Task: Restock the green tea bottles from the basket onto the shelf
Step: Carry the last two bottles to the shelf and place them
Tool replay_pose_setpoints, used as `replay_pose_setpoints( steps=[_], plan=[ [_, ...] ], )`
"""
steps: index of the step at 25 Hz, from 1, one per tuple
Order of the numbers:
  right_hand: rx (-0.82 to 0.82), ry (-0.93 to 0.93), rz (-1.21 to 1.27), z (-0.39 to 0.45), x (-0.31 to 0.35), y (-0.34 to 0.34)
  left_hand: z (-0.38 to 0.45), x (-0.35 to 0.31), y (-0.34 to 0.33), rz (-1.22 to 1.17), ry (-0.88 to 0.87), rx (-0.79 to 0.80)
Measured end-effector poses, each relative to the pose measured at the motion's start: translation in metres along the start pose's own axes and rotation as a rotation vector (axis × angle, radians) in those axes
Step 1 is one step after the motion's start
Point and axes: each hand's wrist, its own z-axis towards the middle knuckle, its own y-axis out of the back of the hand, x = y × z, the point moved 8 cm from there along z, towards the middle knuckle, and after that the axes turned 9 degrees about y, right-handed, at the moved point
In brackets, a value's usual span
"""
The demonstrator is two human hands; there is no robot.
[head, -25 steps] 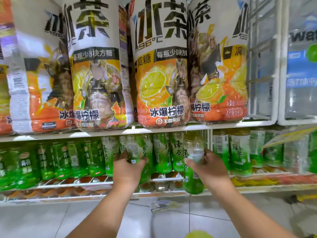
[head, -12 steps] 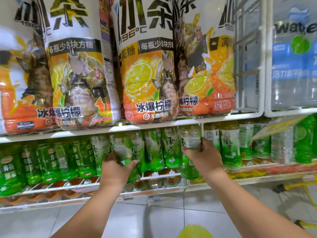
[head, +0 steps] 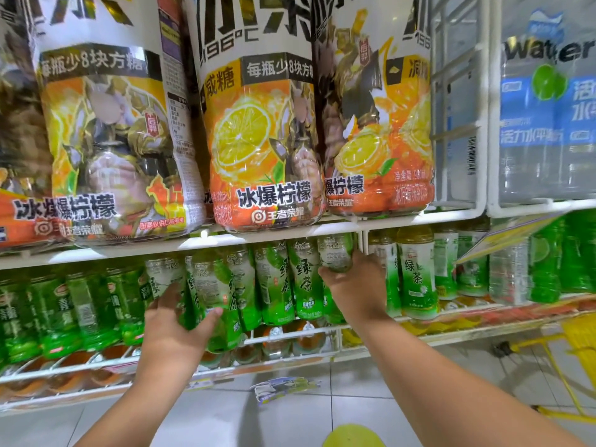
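Note:
My left hand grips a green tea bottle at the front of the white wire shelf, thumb curled round its right side. My right hand holds another green tea bottle further right, its base hidden behind my fingers. Two green tea bottles stand in the row between my hands. The basket shows only as a yellow frame at the right edge.
Large lemon tea bottles fill the shelf above, close over the green tea tops. Darker green bottles stand to the left, lighter green tea bottles and water to the right. A paper scrap lies on the tiled floor.
Both hands have pushed their bottles deeper and upward into the shelf row. The right bottle, earlier hanging below the shelf edge, now stands in line with its neighbours.

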Motion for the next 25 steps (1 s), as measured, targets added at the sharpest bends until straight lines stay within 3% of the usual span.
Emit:
replay_pose_setpoints(
  steps=[8,11,15,22,25],
  plan=[
    [0.030,0.145,-0.222,-0.008,0.004,-0.007,0.001,0.008,0.005,0.056,-0.003,-0.032],
    [-0.077,0.128,-0.102,-0.009,0.000,0.009,-0.002,0.011,0.004,0.047,-0.015,-0.025],
    [0.050,0.075,-0.161,0.001,-0.004,0.006,-0.004,0.013,0.002,0.049,-0.020,-0.043],
    [0.146,0.039,-0.388,0.021,-0.005,-0.006,-0.009,0.011,-0.002,0.009,-0.056,-0.020],
    [0.152,0.055,-0.366,0.021,-0.009,-0.009,-0.013,0.008,0.000,0.031,-0.130,-0.023]
  ],
)
